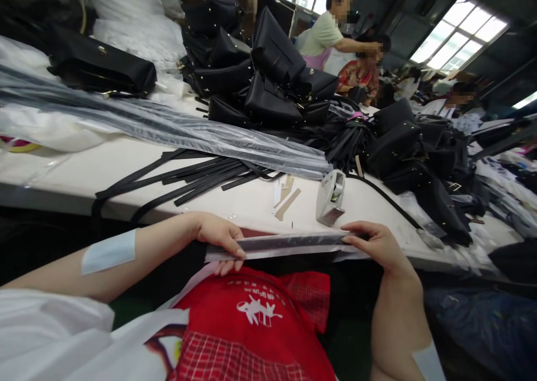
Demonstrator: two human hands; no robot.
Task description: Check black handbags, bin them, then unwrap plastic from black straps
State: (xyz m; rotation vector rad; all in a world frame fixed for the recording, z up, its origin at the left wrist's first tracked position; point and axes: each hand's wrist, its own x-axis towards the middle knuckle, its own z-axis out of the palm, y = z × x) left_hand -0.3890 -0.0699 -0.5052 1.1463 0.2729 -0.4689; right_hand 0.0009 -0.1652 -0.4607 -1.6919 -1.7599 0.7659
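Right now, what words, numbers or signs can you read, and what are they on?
None that I can read for sure.
Red apron: white lettering near a white picture, but it is upside down, too small and blurred to read.
Wrapped strip: no words I can make out.
White dispenser on the table: none I can make out either.

Wrap, near: thin, translucent, creased; whether plastic or paper is unclear. Straps: matt, leather-like. Bags, far: smooth, leather-like, soft sheen. Dispenser: smooth hard plastic. Apron, near: matt cloth. Tabletop: smooth.
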